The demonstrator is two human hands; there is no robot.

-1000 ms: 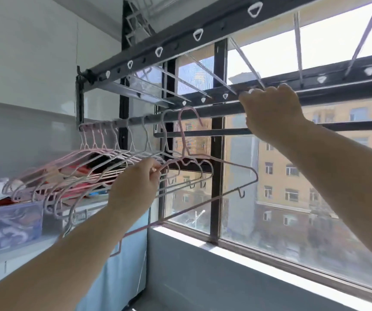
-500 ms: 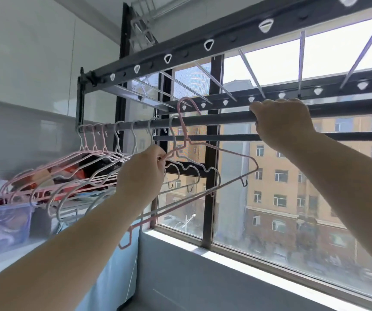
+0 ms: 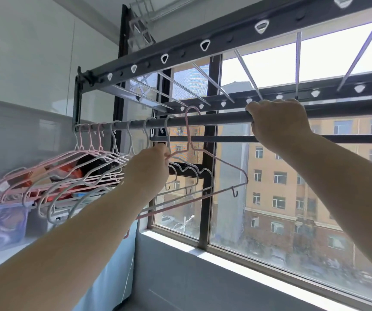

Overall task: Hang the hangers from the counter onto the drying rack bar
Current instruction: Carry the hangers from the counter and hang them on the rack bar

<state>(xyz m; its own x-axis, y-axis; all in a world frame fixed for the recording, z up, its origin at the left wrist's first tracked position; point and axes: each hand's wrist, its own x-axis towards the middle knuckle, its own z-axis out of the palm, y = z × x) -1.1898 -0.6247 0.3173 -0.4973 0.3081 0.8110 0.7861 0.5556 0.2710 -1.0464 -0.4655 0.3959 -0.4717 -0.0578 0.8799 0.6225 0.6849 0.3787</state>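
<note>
A narrow balcony-like room runs along a wide window (image 3: pixel 270 198) with dark frames, pale tiled walls on the far side and an ochre building outside. Overhead hangs a dark drying rack frame (image 3: pixel 203 39) with pale triangular holes, and below it the round grey drying rack bar (image 3: pixel 214 118) runs across the view. The right hand (image 3: pixel 277 122) wraps this bar from above, its fingers (image 3: pixel 259 108) curled shut around it. The left hand (image 3: pixel 149 169) is lower and nearer the wall, its fingers (image 3: pixel 163 154) pinching the shoulder wire of a pink hanger (image 3: pixel 221 162) just below the neck; that hanger's hook arches over the bar between the two hands (whether it bears on the bar or only hovers above it, I cannot tell). Beyond the left fingers, toward the wall, a row of pink and white hangers (image 3: pixel 86 158) already hangs from the bar, packed close. Under them, below and outward of the left fingers, lies a pale worktop (image 3: pixel 12 248) carrying a translucent storage box (image 3: pixel 1 223) with clothes; a light blue cloth (image 3: pixel 113 277) drapes down the worktop's end beneath the left forearm.
</note>
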